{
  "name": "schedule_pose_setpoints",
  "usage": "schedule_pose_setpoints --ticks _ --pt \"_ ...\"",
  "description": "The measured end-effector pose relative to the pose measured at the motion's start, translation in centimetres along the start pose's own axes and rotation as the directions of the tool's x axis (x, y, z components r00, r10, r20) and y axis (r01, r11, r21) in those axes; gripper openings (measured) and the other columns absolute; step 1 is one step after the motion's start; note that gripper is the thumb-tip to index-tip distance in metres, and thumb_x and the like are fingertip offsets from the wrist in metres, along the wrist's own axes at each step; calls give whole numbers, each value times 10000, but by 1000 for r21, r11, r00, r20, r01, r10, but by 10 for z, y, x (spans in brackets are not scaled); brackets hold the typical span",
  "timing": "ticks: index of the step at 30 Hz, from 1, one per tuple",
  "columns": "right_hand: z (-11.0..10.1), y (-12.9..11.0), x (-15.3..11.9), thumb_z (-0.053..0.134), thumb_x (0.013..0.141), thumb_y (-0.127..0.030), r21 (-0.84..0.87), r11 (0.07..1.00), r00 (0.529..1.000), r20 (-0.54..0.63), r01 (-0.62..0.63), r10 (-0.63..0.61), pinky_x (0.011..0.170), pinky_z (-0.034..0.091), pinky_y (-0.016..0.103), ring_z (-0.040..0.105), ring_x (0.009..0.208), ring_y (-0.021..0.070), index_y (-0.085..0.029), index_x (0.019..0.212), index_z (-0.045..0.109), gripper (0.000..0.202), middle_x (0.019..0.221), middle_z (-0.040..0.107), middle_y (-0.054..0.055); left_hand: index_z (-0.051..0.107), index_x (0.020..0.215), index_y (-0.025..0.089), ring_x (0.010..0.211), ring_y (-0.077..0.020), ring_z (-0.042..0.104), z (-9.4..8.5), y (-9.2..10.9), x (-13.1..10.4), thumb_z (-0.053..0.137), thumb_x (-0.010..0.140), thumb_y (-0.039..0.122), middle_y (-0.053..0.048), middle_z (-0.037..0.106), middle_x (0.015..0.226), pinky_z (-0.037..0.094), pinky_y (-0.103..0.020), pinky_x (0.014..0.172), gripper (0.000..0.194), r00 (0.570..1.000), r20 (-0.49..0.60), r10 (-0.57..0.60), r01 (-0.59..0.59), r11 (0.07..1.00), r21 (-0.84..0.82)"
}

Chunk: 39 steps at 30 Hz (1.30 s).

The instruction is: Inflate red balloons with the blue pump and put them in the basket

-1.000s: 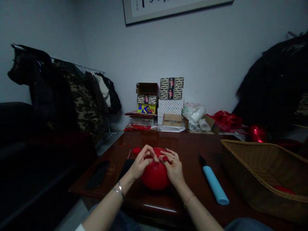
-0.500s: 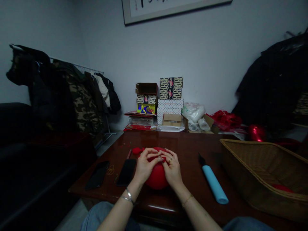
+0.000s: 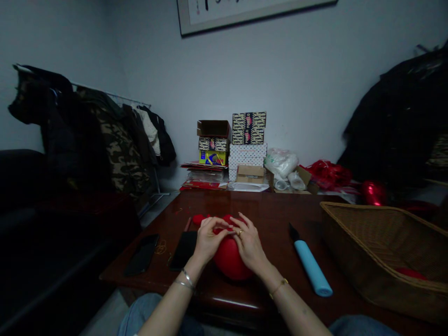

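Note:
A round, inflated red balloon (image 3: pixel 231 261) rests at the front middle of the table, between my two hands. My left hand (image 3: pixel 207 241) is closed in a pinch at the top of the balloon. My right hand (image 3: pixel 249 245), with a ring on one finger, pinches at the same spot, and the fingertips of both hands meet there. The balloon's neck is mostly hidden behind the fingers. Just beyond my left hand lies a small limp red balloon (image 3: pixel 198 219).
Left of the hands lie two dark phones (image 3: pixel 142 254) and thin yellow rubber bands (image 3: pixel 161 247). A light-blue balloon pump (image 3: pixel 312 268) with a black nozzle lies to the right, beside a wicker basket (image 3: pixel 371 270) holding something red. Stacked boxes (image 3: pixel 248 156) stand beyond the table (image 3: pixel 280 205).
My right hand has turned slightly, its fingers lifting and shifting at the neck. The inflated balloon has moved a little right and toward me. My left hand has shifted slightly left.

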State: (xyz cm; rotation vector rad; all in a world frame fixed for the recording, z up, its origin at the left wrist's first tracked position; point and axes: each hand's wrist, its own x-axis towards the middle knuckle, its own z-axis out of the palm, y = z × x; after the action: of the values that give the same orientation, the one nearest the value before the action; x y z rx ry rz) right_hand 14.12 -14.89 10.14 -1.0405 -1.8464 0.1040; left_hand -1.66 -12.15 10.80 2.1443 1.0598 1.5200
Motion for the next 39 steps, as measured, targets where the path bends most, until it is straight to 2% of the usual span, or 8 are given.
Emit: schedule_pose_setpoints --ticks 3,6,9,21,27,32,36,39 --pt "-5 3 -2 429 888 -222 -2 1000 999 -31 -21 21 985 378 486 376 1273 227 -272 1115 616 298 1256 572 46 584 847 213 840 -183 592 0 4 -1 621 791 268 -30 643 853 463 -352 803 86 999 -43 13 -10 996 85" --pt "-9 2 -4 461 884 -269 -16 999 993 -111 -51 49 996 372 478 402 1246 231 -231 1044 631 237 1204 597 79 565 866 227 827 -177 587 -1 13 1 610 779 203 -9 653 850 445 -348 804 101 999 -8 52 -49 979 196" --pt "-10 -3 -5 524 852 -302 -46 998 987 -157 -46 38 1005 354 486 394 1247 245 -243 965 644 175 1197 599 71 549 887 238 834 -179 591 0 21 2 591 760 130 7 666 864 433 -353 810 172 998 16 67 -69 962 265" --pt "-9 1 -7 499 846 -245 -133 991 972 -234 -6 -25 999 330 494 360 1274 247 -252 1039 613 224 1263 557 63 477 1087 236 975 -202 565 -2 27 3 473 779 45 -31 653 1028 397 -368 851 362 983 146 111 -146 956 256" --pt "-11 2 -6 496 831 -205 -125 992 979 -199 15 -40 1022 304 483 329 1299 238 -238 1159 559 336 1302 529 59 485 1071 226 957 -199 548 0 24 1 446 787 26 -38 633 1016 384 -385 884 350 970 187 157 -201 948 248" --pt "-9 0 -6 536 796 -210 -74 997 993 -117 3 -12 1033 281 500 321 1305 249 -288 1191 564 403 1321 516 26 513 1043 220 959 -210 537 -1 22 2 411 763 -2 -50 612 961 355 -437 957 372 939 247 238 -303 913 273" --pt "-8 2 -3 560 801 -259 -5 999 996 -81 -49 48 1016 311 485 369 1272 236 -317 1105 623 315 1253 573 8 495 1121 232 992 -204 530 -3 21 1 395 762 -12 -47 614 989 323 -457 1008 446 918 285 277 -350 903 251" --pt "-6 3 -1 602 783 -328 40 991 986 -107 -128 131 992 332 487 400 1241 249 -292 958 677 194 1206 604 29 483 1135 239 1010 -205 531 -3 21 0 390 764 -11 -49 615 1019 318 -466 1018 457 914 293 280 -351 908 229"
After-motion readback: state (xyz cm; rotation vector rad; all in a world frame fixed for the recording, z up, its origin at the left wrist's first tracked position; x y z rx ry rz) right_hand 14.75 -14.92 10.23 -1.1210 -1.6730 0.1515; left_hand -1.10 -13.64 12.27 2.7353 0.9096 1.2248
